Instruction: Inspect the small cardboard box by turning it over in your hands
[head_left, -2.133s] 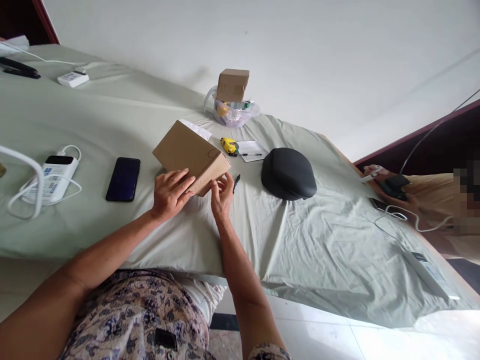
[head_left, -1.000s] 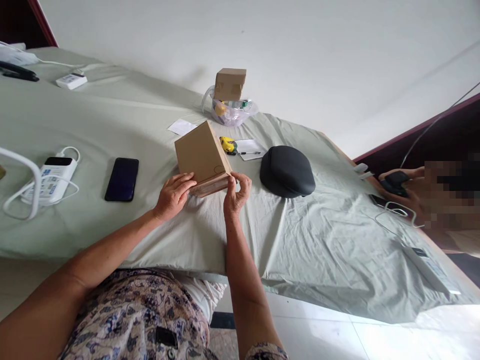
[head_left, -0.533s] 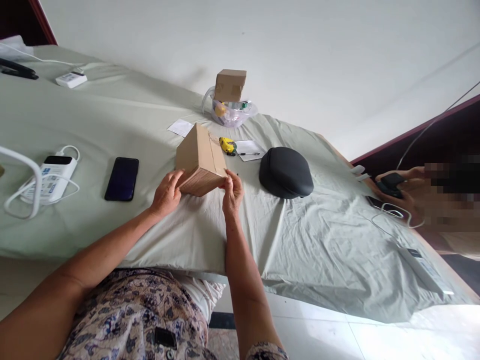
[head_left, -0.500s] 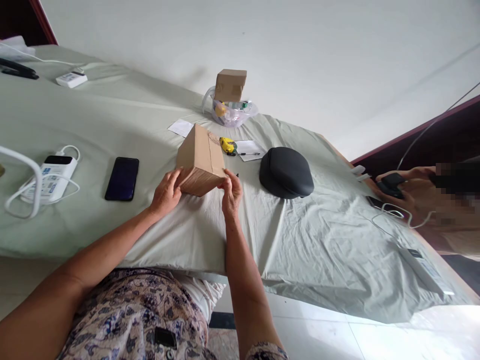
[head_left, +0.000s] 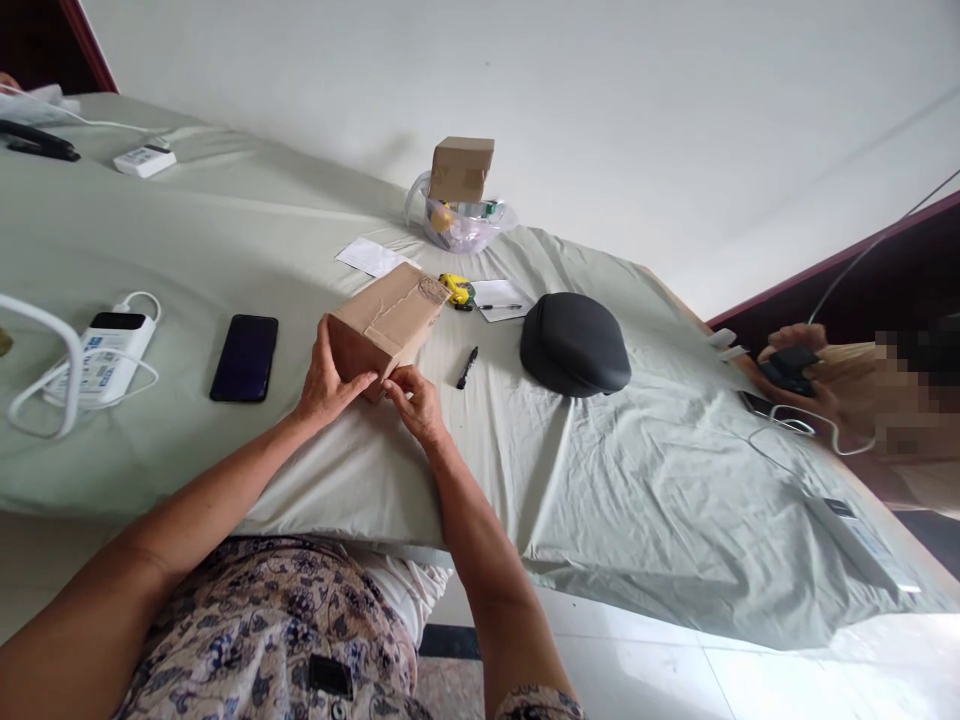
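Observation:
A brown cardboard box (head_left: 382, 318) sits turned at an angle on the cloth in front of me, tape running over its top. My left hand (head_left: 328, 382) grips its near left side, thumb stretched along the lower front. At the near lower corner, my right hand (head_left: 414, 400) has thumb and fingertips pinched against the cardboard; whether a tape end is between them is too small to tell. A black marker (head_left: 467, 367) lies right of the box. Behind it are a yellow tape measure (head_left: 456, 290) and a white sheet with a pen (head_left: 501, 301).
Left lie a black phone (head_left: 244, 358) and a white power bank (head_left: 101, 360) with a cable. A black case (head_left: 575, 345) stands right. At the back, another cardboard box (head_left: 462, 170) rests on a plastic bag (head_left: 461, 230). A person's hands (head_left: 796, 365) hold a dark object at far right.
The box has turned and tipped, its near end swinging left. My right hand has moved left and down to the near corner. The marker now shows fully.

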